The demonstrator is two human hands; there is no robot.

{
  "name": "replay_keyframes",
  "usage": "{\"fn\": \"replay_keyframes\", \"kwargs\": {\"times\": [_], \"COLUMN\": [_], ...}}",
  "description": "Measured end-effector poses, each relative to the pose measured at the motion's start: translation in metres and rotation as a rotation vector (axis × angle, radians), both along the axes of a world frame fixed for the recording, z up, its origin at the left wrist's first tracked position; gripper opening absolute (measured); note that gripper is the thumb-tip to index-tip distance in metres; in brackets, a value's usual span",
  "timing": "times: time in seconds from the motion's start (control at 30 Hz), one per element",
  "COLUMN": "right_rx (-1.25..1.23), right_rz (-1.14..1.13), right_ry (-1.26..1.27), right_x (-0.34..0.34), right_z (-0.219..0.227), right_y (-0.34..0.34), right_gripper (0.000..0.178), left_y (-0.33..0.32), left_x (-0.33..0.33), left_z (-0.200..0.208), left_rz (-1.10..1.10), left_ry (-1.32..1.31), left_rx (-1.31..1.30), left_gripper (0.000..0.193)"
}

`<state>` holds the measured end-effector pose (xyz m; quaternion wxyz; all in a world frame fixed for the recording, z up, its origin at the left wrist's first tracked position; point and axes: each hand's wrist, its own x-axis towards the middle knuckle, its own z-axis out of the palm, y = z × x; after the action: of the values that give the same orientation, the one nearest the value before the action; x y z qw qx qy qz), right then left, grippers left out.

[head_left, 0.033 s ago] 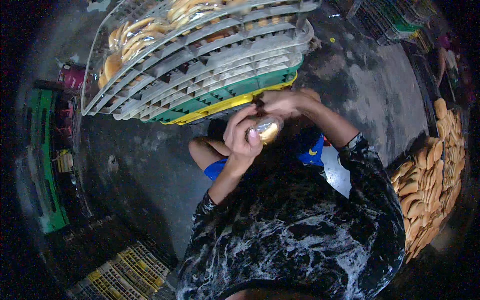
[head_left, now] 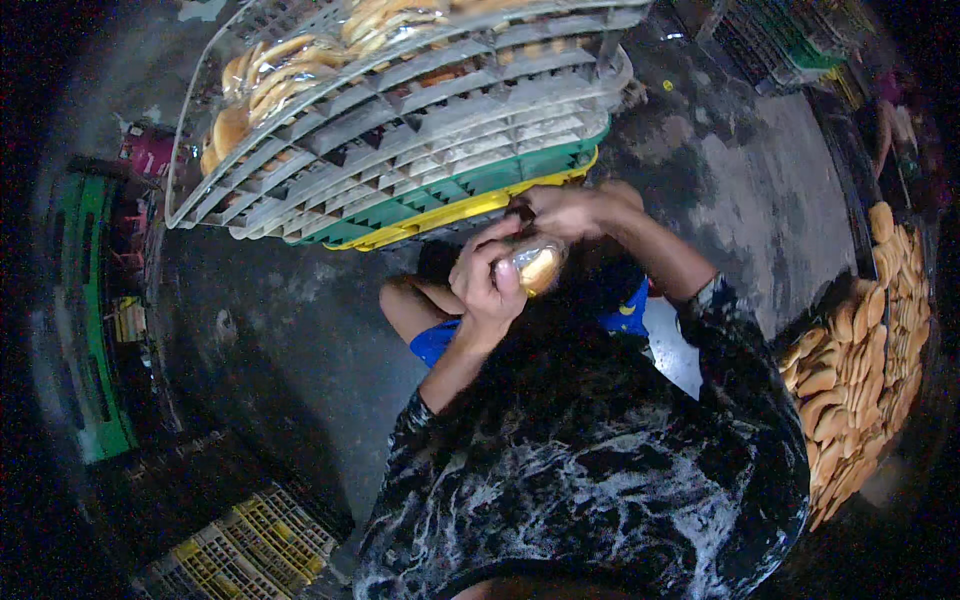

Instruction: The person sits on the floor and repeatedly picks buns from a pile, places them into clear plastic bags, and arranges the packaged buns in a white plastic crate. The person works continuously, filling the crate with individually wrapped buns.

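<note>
Bagged bread [head_left: 540, 268], clear plastic shining around a golden loaf, sits right in front of the person's dark, pale-streaked shirt [head_left: 600, 450], and the left hand [head_left: 488, 270] has it clamped, thumb pressed along its near side! Up beside it comes the right hand [head_left: 570, 210], fingers bunched close to the top of the plastic, but it's a blur, and whether those fingers are pinching anything, I cannot tell. Just beyond, a stack of grey crates [head_left: 400, 165] towers over a green crate [head_left: 470, 180] and a yellow crate [head_left: 470, 212], with more wrapped loaves [head_left: 290, 75] piled in the top one. Over on the right, what a heap of unwrapped loaves [head_left: 845, 380]! Blue shorts [head_left: 432, 340] peek out below the left wrist, above dark floor [head_left: 280, 320].
</note>
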<state>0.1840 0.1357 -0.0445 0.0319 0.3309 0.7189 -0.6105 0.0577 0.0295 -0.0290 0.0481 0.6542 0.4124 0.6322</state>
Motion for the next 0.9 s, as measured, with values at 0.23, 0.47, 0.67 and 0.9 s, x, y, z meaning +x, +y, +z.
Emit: {"fn": "replay_keyframes", "kwargs": {"times": [0.23,0.47,0.67,0.9], "right_rx": [0.229,1.575,1.299,1.425], "right_rz": [-0.427,-0.717,-0.563,-0.679], "right_ry": [0.459,0.536,-0.26,-0.097], "right_x": [-0.041,-0.028,-0.046,-0.044], "right_z": [0.087,0.215,0.204,0.194], "right_y": [-0.026,0.038,0.063,0.069], "right_gripper": [0.062,0.049,0.056,0.046], "left_y": [0.037,0.194,0.336,0.369], "left_x": [-0.046,-0.145,-0.241,-0.241], "left_z": [0.076,0.246,0.208,0.168], "left_rz": [0.244,0.388,0.333,0.057], "left_ry": [-0.365,0.074,0.986,1.321], "left_rx": [-0.47,0.401,-0.416,-1.096], "left_gripper": [0.025,0.024,0.04,0.095]}}
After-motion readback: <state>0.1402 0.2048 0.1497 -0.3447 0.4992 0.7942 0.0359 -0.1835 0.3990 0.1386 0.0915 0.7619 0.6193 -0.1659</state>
